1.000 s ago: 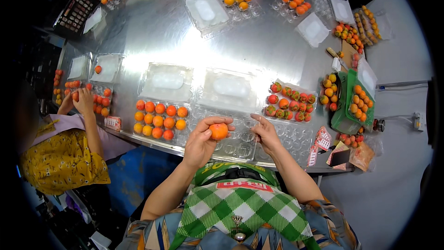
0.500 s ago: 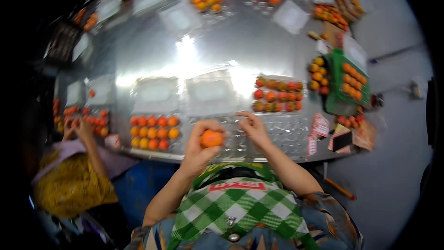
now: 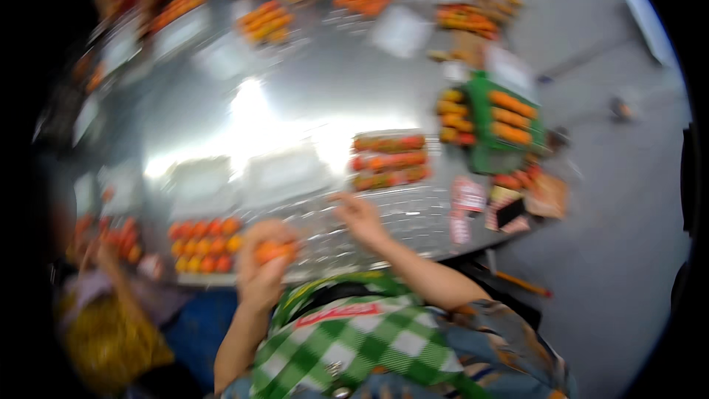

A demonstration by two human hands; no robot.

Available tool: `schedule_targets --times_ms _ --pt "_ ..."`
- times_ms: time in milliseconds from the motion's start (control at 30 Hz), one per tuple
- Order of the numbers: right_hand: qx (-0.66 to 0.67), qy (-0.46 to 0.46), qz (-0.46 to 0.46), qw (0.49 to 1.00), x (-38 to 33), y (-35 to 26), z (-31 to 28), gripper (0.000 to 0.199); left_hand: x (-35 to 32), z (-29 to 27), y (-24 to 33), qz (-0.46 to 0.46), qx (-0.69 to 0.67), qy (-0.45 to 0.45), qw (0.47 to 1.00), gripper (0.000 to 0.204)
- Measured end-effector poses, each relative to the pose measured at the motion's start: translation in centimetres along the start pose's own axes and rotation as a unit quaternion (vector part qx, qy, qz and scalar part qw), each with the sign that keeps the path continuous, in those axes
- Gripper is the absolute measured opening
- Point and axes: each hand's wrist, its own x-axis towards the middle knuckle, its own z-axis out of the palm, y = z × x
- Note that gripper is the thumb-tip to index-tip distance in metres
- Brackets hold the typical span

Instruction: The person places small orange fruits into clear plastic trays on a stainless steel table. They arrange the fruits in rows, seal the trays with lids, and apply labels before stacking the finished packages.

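Observation:
My left hand (image 3: 260, 262) is closed around a round orange fruit (image 3: 275, 251), too blurred to name surely. It is above the table's near edge, just right of a tray of orange and yellow fruit (image 3: 204, 244). To its right, my right hand (image 3: 362, 222) has its index finger stretched out and nothing visible in it. That hand hovers over clear plastic cupped trays (image 3: 402, 223). Beyond it sits a filled tray of red fruit with green leafy tops (image 3: 389, 160).
Clear lidded trays (image 3: 284, 174) lie farther in on the metal table (image 3: 295, 96). A green crate (image 3: 484, 155) with orange fruit stands at the right, near printed cards (image 3: 467, 203) and a dark flat object (image 3: 509, 213). A co-worker's hand (image 3: 103, 251) is at left.
The whole scene has shifted left and slightly tilted in view, with more blur. The orange fruit stays in my left hand. My right hand remains over the clear trays.

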Motion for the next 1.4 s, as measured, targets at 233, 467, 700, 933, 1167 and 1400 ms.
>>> schedule_targets --times_ms 233,467,700,933,1167,1400 --pt "0.16 0.019 -0.02 0.987 -1.2 -4.7 -4.2 0.024 -1.6 -0.1 1.3 0.03 -0.058 0.006 0.998 0.032" --pt "0.249 0.191 -0.093 0.945 -6.2 -6.9 -14.4 0.028 -1.1 1.4 2.8 0.009 -0.083 -0.09 0.992 0.029" --pt "0.222 0.421 -0.177 0.861 -14.0 -7.5 -25.4 0.024 -0.6 3.2 2.5 -0.041 -0.094 -0.1 0.99 0.027" --pt "0.229 0.636 -0.197 0.71 -21.2 -2.5 -34.2 0.025 -0.1 4.8 1.5 -0.042 -0.068 -0.079 0.994 0.031" --pt "0.215 0.76 -0.101 0.605 -21.5 7.3 -34.9 0.023 0.1 5.6 0.9 -0.059 -0.055 -0.085 0.993 0.032" --pt "0.224 0.73 0.035 0.644 -19.1 14.2 -34.1 0.033 0.4 6.2 0.6 -0.061 -0.04 -0.09 0.993 0.033"
